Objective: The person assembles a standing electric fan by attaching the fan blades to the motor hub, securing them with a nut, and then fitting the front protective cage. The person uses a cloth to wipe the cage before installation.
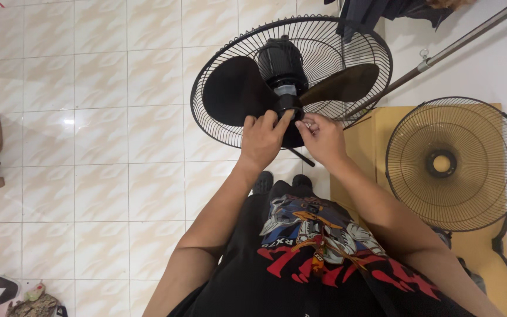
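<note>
Both hands, left hand point(260, 140) and right hand point(322, 138), close their grip on the black plastic three-blade fan hub point(289, 104) at upper centre, within the round wire guard point(206, 111), glossy tiled floor point(89, 147) open leftward.

- We see the fan point(291, 79) ahead of us, its blades point(239, 91) in front of the rear guard point(206, 76)
- Our left hand point(262, 141) and right hand point(323, 138) meet side by side on the hub point(289, 104)
- The loose guard point(456, 163) lies to the right, on a board point(359, 141)
- A pole point(453, 50) slants behind it
- Floor point(89, 117) spreads to the left
</note>
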